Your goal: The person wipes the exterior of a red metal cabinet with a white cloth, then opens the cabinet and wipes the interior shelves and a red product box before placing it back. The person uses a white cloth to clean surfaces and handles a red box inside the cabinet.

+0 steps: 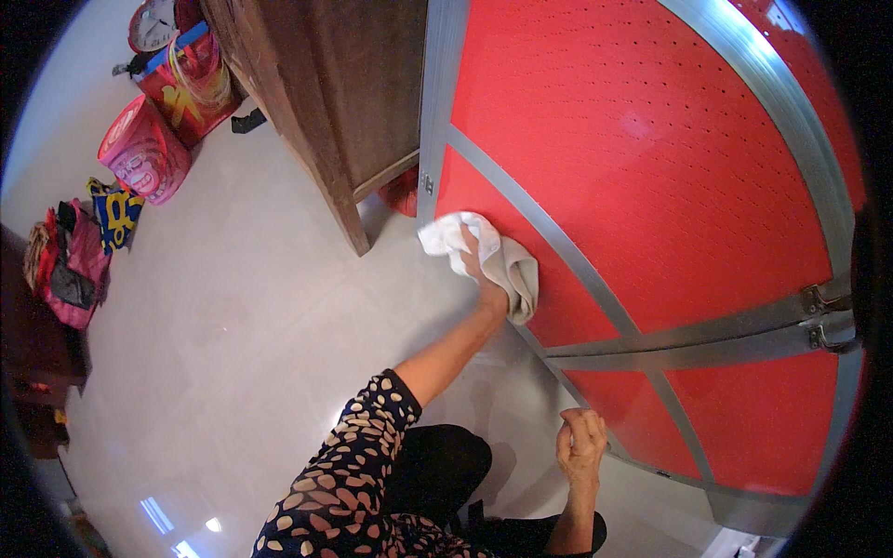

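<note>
A white cloth (510, 268), bunched and draped, is held in my left hand (473, 257). The cloth lies against the lower edge of a red panel door (642, 139) with a silver metal frame. My fingers are partly hidden by its folds. Lower down, my right hand (581, 442) is curled closed in front of the second red door leaf (614, 409), and I see nothing in it. Metal latches (823, 316) sit where the two leaves meet at the right. My left arm is stretched forward, in a dark sleeve with pale spots.
A brown wooden cabinet (326, 93) stands on a leg (353, 228) left of the door. Along the left wall are a pink bucket (144, 153), a red bag (191, 88), a round clock (153, 26) and piled cloth items (74, 260). The floor (233, 325) is pale and glossy.
</note>
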Tool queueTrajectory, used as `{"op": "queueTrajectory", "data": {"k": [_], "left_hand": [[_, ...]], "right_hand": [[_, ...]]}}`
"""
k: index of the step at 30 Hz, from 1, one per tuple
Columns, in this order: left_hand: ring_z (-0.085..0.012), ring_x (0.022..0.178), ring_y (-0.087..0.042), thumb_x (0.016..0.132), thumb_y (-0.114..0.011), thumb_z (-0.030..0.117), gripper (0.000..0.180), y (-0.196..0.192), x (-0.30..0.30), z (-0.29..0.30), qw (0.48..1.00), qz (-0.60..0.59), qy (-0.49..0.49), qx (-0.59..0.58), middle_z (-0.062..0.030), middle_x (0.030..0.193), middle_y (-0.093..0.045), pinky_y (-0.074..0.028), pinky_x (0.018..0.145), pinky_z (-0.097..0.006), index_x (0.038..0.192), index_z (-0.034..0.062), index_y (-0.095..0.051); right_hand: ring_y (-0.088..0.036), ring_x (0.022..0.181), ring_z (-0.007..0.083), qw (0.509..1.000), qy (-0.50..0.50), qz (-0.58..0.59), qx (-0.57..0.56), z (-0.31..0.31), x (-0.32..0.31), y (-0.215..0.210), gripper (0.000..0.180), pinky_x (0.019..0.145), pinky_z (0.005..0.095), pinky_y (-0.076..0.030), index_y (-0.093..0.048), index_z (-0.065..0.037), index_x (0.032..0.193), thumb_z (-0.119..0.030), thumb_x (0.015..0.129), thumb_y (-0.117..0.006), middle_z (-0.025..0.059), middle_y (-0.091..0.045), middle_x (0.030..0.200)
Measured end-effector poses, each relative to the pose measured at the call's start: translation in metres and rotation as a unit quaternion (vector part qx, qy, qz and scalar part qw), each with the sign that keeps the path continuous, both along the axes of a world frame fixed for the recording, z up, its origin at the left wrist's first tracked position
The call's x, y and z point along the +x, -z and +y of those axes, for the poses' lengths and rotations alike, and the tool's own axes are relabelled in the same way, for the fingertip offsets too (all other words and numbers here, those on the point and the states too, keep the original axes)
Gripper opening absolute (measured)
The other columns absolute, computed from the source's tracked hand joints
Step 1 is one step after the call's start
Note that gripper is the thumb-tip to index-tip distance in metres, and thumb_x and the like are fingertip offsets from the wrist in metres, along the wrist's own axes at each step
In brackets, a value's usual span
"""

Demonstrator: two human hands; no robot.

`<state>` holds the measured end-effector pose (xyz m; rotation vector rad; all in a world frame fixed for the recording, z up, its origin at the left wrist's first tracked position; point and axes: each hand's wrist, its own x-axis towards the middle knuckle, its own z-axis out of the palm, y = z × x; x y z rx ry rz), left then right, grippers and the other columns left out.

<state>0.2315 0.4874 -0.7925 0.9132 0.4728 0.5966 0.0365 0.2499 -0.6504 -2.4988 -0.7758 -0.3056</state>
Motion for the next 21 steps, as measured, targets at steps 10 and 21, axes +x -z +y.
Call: {"op": "queueTrajectory", "data": {"k": [10,21], "left_hand": [[-0.0190,0.101,-0.045,0.095,-0.042,0.035,0.044,-0.031,0.026,0.059,0.978,-0.125,-0.074,-0.149,-0.0043,0.111,-0.044,-0.036,0.093,-0.028,0.131,0.0107,-0.036],[-0.0156,0.084,-0.051,0.091,-0.046,0.041,0.027,0.035,-0.010,-0.043,0.964,0.012,0.103,-0.243,0.0009,0.092,-0.052,-0.044,0.075,-0.031,0.106,0.0194,-0.051]], "right_hand": [[-0.055,0.070,0.0266,0.999,0.028,0.018,-0.015,-0.012,-0.027,-0.017,0.019,0.067,0.0359,-0.042,-0.061,-0.002,0.085,0.005,0.068,-0.055,0.0096,-0.059,0.079],[-0.057,0.076,0.0251,1.000,0.014,0.019,0.003,0.012,-0.012,-0.025,0.026,0.068,0.0347,-0.042,-0.060,-0.004,0.092,0.005,0.068,-0.062,0.0080,-0.059,0.087]]}}
